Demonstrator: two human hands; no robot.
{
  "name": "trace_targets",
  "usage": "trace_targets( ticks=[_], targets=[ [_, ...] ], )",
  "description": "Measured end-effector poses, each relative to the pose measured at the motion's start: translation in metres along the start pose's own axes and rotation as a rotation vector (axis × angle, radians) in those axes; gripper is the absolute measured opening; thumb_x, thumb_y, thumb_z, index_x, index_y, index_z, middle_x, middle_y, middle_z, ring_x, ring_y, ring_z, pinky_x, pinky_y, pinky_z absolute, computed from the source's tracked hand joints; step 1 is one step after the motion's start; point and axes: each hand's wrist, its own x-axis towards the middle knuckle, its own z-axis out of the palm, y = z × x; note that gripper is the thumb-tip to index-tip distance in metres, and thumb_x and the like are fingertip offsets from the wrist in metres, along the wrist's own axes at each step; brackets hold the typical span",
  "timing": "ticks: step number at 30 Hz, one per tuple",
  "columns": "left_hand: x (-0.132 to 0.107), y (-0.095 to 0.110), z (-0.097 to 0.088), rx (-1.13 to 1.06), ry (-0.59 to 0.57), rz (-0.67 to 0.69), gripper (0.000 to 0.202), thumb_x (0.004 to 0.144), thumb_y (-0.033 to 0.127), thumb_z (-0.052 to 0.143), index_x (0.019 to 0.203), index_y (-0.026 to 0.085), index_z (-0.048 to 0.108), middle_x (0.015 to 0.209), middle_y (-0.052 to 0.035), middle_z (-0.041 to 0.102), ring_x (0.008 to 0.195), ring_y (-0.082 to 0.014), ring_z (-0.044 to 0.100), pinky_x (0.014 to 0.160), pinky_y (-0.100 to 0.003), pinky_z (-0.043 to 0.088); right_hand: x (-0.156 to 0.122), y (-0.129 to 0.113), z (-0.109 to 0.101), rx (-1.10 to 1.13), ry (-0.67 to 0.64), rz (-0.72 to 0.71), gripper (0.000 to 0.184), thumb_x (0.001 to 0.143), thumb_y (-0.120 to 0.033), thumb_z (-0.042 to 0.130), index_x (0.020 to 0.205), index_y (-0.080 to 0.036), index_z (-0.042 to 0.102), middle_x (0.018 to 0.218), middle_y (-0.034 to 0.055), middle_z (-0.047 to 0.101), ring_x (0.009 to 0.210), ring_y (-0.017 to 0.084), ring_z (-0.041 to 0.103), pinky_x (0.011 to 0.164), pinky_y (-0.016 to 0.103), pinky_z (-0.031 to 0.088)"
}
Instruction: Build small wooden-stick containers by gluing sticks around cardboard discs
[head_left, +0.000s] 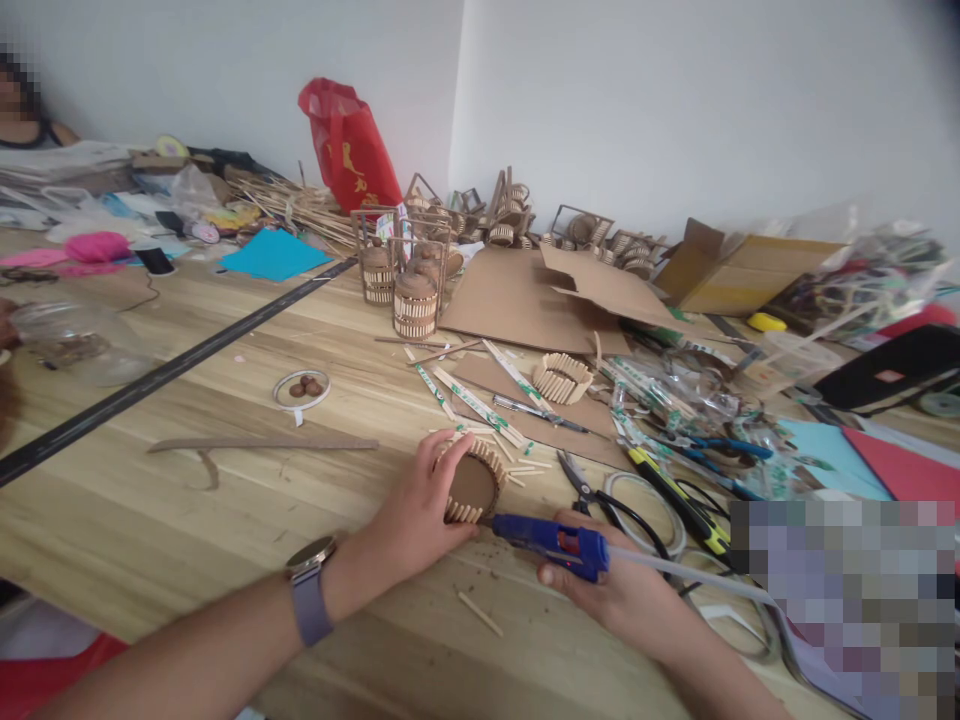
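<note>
A pale wood-grained worktop (247, 510) carries everything, and beyond the small basket (475, 485), white walls (675, 100) meet in a corner. The basket, ringed with short sticks around a brown base, is pinched between the left hand's (424, 500) thumb and fingers; the right hand (607, 590), just right of it, is wrapped around a blue glue gun (551, 543) whose nozzle is at its near rim, though contact is unclear. Right of the basket, scissors (589, 490) and a yellow-black knife (679, 500) crowd close to the gun. Beyond the basket lie loose sticks, a pen (525, 408), a second basket (562, 380) and a cardboard sheet (517, 295), with handled buckets (415, 308) and a red bag (352, 150) farther back. Left of the basket, a brown strip (262, 445) lies with wood showing around it, and a white ring (276, 392) encloses brown balls (306, 386). One stick (480, 613) lies on the near side of the basket; the worktop's edge shows well to its near left.
</note>
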Motion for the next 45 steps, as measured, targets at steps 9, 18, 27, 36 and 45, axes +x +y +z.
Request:
trace_targets(
  ticks=[9,18,27,36,45],
  targets=[
    [0.0000,0.0000,-0.0002,-0.008,0.013,0.002,0.106,0.061,0.005,0.082,0.146,0.026,0.022,0.142,-0.0180,0.034,0.137,-0.0379,0.035,0.111,-0.060,0.036,0.0009,0.0005,0.0029,-0.002,-0.014,-0.003,0.030,0.089,-0.049,0.052,0.074,-0.022,0.052,0.071,0.0011,0.057,0.062,0.017,0.054,0.058,0.027,0.044],
    [0.0007,0.0015,-0.0007,-0.034,-0.001,-0.029,0.101,0.061,0.005,0.081,0.145,0.022,0.028,0.141,-0.0184,0.037,0.137,-0.0372,0.037,0.112,-0.058,0.036,0.0006,-0.0005,0.0032,0.029,-0.015,0.000,0.031,0.088,-0.048,0.052,0.073,-0.022,0.051,0.072,0.0024,0.057,0.065,0.018,0.055,0.058,0.028,0.042],
    [0.0013,0.0024,-0.0018,-0.038,-0.009,-0.045,0.098,0.063,0.006,0.079,0.144,0.026,0.028,0.140,-0.0167,0.038,0.135,-0.0376,0.038,0.111,-0.060,0.036,0.0008,-0.0007,0.0028,0.040,-0.011,-0.007,0.030,0.088,-0.048,0.053,0.072,-0.022,0.049,0.070,0.0001,0.055,0.063,0.017,0.053,0.057,0.027,0.041],
    [0.0016,0.0030,-0.0030,-0.041,-0.017,-0.038,0.098,0.063,0.004,0.076,0.145,0.026,0.026,0.138,-0.0161,0.038,0.134,-0.0371,0.039,0.109,-0.060,0.038,0.0015,-0.0025,0.0028,0.019,0.045,-0.056,0.029,0.088,-0.045,0.056,0.070,-0.022,0.049,0.068,-0.0001,0.056,0.062,0.016,0.055,0.056,0.026,0.043],
    [0.0009,0.0022,-0.0021,-0.021,-0.021,-0.063,0.100,0.061,0.007,0.081,0.145,0.023,0.028,0.139,-0.0175,0.038,0.135,-0.0379,0.039,0.109,-0.059,0.038,0.0002,0.0053,-0.0054,0.172,0.254,0.130,0.039,0.078,-0.062,0.063,0.076,-0.023,0.062,0.072,0.0036,0.066,0.068,0.023,0.062,0.061,0.032,0.051]
  ],
)
